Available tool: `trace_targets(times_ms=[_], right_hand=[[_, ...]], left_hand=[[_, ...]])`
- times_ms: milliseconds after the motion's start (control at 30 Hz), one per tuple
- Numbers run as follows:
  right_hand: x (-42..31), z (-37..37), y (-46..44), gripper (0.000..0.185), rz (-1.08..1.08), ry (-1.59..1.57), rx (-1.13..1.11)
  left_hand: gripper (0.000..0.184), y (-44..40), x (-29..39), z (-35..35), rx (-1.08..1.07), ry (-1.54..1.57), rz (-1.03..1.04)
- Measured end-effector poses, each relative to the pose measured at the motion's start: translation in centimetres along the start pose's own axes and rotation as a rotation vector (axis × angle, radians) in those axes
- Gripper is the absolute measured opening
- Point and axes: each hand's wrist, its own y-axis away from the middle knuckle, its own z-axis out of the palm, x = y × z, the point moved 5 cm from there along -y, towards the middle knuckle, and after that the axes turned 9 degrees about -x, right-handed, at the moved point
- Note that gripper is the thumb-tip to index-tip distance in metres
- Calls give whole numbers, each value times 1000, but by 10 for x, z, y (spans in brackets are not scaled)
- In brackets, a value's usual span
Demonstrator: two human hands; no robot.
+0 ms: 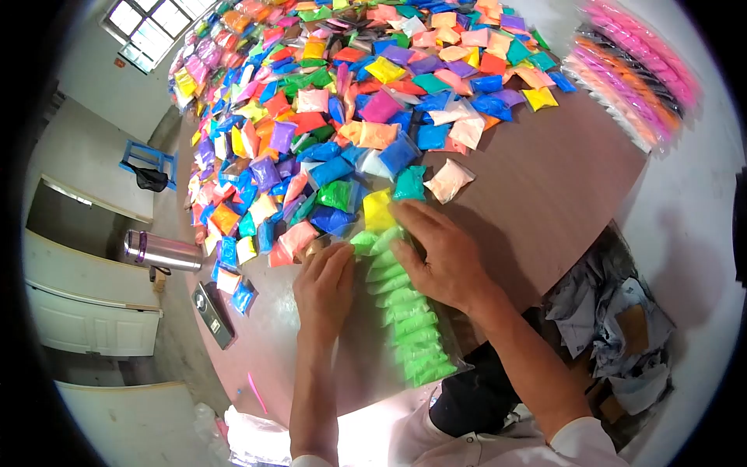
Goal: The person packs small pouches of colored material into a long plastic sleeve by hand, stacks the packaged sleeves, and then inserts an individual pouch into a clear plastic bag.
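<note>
A long clear plastic bag (445, 342) lies on the table in front of me, with a row of several light green packets (412, 315) stacked inside. At its upper left edge, my left hand (323, 284) is closed, thumb and fingers pinching the clear plastic. My right hand (445, 253) lies over the upper right side of the row, thumb and fingers apart. Its thumb rests by the top green packets, and its fingertips touch or nearly touch a yellow packet (378, 210) just above them. Part of the bag's top end is hidden by my hands.
A large heap of colourful packets (334, 167) covers the far table (537, 226). Filled long bags (630, 70) lie at the far right. A metal thermos (171, 251), a black phone (213, 315) and a pink stick (257, 392) are at left. Crumpled plastic (615, 311) fills a box beside the right edge.
</note>
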Motion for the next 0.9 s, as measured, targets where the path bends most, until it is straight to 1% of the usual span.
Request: trace_targets(times_ms=[67,100,200,267,367,433,567,633,700,767,800,833,867,900], right_hand=[[3,12,-5,44,15,-63,-90],[4,14,-5,44,16,-62,-95],[12,19,-4,40,44,-145,-65],[19,21,-2,36,80,-270,-17],[18,20,-3,36,75,-277,-5],[17,21,-2,36,72,-280,-3],[15,17,-2,36,32,-260,11],[13,15,-1,36,38,-263,16],[12,16,1,37,51,-258,24],[7,17,1,37,-6,-172,14],[6,18,-1,40,-39,-102,3],[7,19,0,45,-9,-134,3],[9,23,2,50,7,-114,-19],[11,25,5,51,8,-125,5]], left_hand=[[19,0,5,-6,2,-47,23],[19,1,5,-7,-9,-85,18],[21,6,6,-9,-44,-140,26],[22,7,5,-8,-70,-160,40],[24,5,4,-7,-55,-164,56],[26,-2,6,-7,-62,-62,99],[24,-14,12,-3,-43,-9,142],[22,-16,8,1,-14,98,96],[22,-17,5,2,-9,121,80],[21,-19,3,4,-14,133,58],[20,-22,3,4,-19,145,65],[18,-20,-4,11,-42,195,16],[13,-19,-10,17,2,257,43],[15,-23,-6,15,-36,252,38]])
